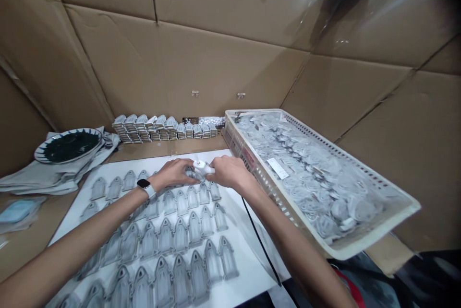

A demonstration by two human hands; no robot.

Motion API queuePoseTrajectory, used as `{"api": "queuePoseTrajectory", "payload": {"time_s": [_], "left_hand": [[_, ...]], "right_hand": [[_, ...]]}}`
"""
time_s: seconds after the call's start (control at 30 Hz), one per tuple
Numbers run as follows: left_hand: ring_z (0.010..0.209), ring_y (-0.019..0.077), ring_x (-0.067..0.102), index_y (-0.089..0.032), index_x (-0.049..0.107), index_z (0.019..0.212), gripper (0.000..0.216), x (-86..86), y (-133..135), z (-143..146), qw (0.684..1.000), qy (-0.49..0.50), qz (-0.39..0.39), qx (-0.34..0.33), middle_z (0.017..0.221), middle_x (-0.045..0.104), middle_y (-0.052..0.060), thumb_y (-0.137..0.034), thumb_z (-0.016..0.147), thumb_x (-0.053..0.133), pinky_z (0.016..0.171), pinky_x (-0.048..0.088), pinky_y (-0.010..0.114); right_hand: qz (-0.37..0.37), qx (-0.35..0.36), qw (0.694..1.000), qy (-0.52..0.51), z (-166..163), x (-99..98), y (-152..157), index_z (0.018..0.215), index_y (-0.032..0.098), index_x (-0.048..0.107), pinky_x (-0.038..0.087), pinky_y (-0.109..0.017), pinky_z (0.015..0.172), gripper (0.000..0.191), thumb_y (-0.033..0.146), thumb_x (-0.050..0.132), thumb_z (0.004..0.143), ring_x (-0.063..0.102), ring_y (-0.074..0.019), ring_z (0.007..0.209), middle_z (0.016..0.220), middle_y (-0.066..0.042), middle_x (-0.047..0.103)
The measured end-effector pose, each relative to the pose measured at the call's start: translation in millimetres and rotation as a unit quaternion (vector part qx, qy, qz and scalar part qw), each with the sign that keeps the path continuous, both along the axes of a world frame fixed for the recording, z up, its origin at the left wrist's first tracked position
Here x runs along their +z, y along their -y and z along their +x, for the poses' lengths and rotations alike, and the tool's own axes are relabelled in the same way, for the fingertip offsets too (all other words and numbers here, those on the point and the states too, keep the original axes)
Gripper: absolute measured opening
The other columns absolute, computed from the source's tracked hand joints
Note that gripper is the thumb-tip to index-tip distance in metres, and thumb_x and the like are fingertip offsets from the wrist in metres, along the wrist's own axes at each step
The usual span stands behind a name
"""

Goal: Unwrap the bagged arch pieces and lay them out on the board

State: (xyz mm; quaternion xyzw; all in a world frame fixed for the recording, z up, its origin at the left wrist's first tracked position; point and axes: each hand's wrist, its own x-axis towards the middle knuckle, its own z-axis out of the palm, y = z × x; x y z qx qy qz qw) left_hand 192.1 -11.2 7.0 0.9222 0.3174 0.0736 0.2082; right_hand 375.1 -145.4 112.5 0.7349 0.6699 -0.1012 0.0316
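My right hand [227, 171] is wrapped around a white handheld tool [203, 168] with a short nozzle at its left end. A black cord [257, 231] runs down from under that hand. My left hand [175, 172], with a watch [146, 185] on the wrist, curves its fingers and thumb around a grey pointed plastic piece [189, 172] beside the tool. Rows of similar grey, translucent, boat-shaped pieces [180, 233] lie on a white sheet [248, 250] beneath and in front of both hands. My left forearm hides part of these rows.
Stacks of the same pieces [131, 130] line the cardboard wall [201, 58]. A white plastic crate [288, 212] full of bagged, whitish items stands at the right. At left, a plate [43, 157] of dark material rests on folded cloth [43, 178], near a pale blue packet [18, 210].
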Motion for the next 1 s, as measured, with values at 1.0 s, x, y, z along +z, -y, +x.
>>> {"api": "queuePoseTrajectory", "payload": {"time_s": [1.0], "left_hand": [[0.123,0.0250,0.071,-0.036,0.079,0.102,0.039,-10.7,-3,34,0.997,0.071,0.000,-0.043,0.138,0.073,-0.007,-0.070,0.082,0.076,0.104,0.048,0.030]], "right_hand": [[0.130,-0.154,0.918,-0.341,61,-108.0,21,0.094,0.015,0.072,0.053,-0.026,0.066,0.051,0.060,0.050,0.103,0.075,-0.0212,0.058,0.066,-0.006,0.075]]}}
